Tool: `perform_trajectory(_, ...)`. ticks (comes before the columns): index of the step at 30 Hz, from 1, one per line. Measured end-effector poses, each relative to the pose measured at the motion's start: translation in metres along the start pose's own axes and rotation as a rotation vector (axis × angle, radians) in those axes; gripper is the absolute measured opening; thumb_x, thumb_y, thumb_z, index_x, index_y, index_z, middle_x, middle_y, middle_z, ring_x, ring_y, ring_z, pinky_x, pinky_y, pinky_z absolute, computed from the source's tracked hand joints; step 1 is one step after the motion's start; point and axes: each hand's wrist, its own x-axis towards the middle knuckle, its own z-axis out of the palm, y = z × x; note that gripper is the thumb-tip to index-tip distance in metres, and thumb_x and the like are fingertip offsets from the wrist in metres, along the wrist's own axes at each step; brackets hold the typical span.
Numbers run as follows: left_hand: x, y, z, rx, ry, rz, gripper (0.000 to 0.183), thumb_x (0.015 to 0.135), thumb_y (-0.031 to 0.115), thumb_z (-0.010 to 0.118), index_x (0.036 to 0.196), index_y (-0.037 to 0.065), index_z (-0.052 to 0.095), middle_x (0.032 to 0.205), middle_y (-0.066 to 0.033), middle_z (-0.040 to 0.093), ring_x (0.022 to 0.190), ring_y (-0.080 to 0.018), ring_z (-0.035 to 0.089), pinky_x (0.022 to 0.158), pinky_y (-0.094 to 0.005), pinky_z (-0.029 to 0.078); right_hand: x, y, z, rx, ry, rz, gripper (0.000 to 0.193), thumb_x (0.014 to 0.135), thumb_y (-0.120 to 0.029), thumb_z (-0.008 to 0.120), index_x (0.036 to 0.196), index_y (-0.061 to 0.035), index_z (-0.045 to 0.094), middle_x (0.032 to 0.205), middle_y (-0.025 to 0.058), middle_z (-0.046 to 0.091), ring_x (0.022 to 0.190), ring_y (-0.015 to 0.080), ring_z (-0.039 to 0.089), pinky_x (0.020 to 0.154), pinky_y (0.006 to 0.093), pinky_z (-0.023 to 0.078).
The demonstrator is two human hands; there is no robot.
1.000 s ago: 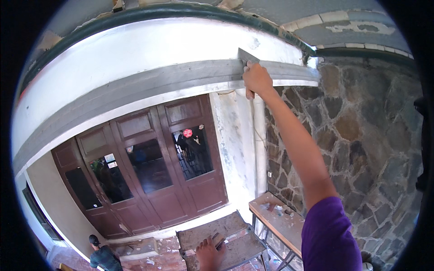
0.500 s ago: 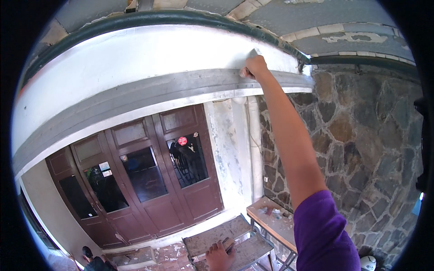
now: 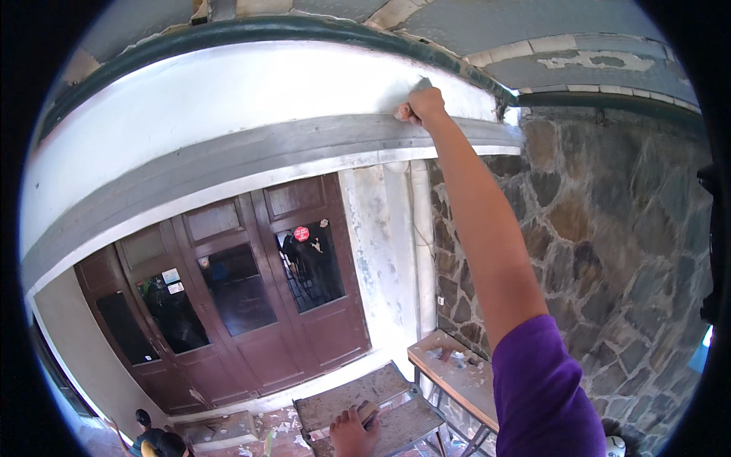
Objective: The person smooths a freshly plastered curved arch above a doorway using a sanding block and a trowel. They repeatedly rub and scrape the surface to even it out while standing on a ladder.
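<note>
My right hand (image 3: 426, 105) is raised at arm's length against the white wall band (image 3: 251, 84) above the doors. Its fingers are closed round a putty knife, whose flat grey blade (image 3: 424, 82) shows above the fist against the wall. Low in the picture, my left hand (image 3: 352, 436) has its fingers curled round a small brown, block-like object (image 3: 368, 413); its exact kind is hard to make out. Beneath that hand lie worn wooden boards (image 3: 335, 404), spotted with dust and flakes.
A grey ledge (image 3: 228, 145) runs under the white band, and a dark green pipe (image 3: 304, 29) above it. Brown panelled doors (image 3: 228, 305) stand below. A debris-strewn table (image 3: 457, 365) adjoins the stone wall (image 3: 594, 251). People (image 3: 156, 438) are at lower left.
My right fist and the putty knife have shifted slightly left along the wall. The whole view has swung a little, and more of the people at lower left shows.
</note>
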Motion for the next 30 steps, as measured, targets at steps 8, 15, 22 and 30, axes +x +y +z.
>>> perform_trajectory(8,0.0,0.012,-0.013,0.001,-0.052,-0.069,0.07,0.088,0.053,0.06,0.135,0.003,0.049,0.12,-0.0245,0.063,0.106,-0.0427,0.061,0.092,-0.0513,0.049,-0.011,-0.006,0.008,-0.029,0.015,-0.142,0.02,0.077,-0.006,0.057,0.074,0.0103,0.068,0.064,0.0244,0.067,0.05,0.0296,0.068,0.047,0.0381,0.054)
perform_trajectory(15,0.0,0.007,-0.004,0.066,-0.017,-0.052,0.064,0.088,0.052,0.061,0.135,0.009,0.05,0.116,-0.0223,0.065,0.102,-0.0417,0.063,0.089,-0.0513,0.05,0.007,0.004,0.019,-0.084,-0.019,-0.2,0.022,0.074,-0.011,0.06,0.076,0.0082,0.07,0.073,0.0264,0.069,0.066,0.0356,0.072,0.064,0.0409,0.058)
perform_trajectory(22,0.002,0.008,-0.006,0.021,-0.009,-0.04,0.064,0.088,0.053,0.061,0.136,0.011,0.05,0.12,-0.0215,0.063,0.103,-0.0409,0.063,0.09,-0.0501,0.05,0.024,0.002,0.015,-0.135,-0.028,-0.212,0.024,0.074,-0.014,0.062,0.078,0.0078,0.071,0.079,0.0269,0.07,0.075,0.0343,0.073,0.07,0.0408,0.058)
perform_trajectory(30,0.002,0.009,-0.009,0.02,-0.076,-0.121,0.066,0.088,0.056,0.06,0.135,0.01,0.052,0.123,-0.0222,0.062,0.107,-0.0411,0.062,0.093,-0.0503,0.049,0.038,0.018,0.005,-0.135,-0.01,-0.302,0.026,0.076,-0.014,0.061,0.078,0.0097,0.069,0.069,0.0219,0.069,0.06,0.0287,0.07,0.054,0.0392,0.055)
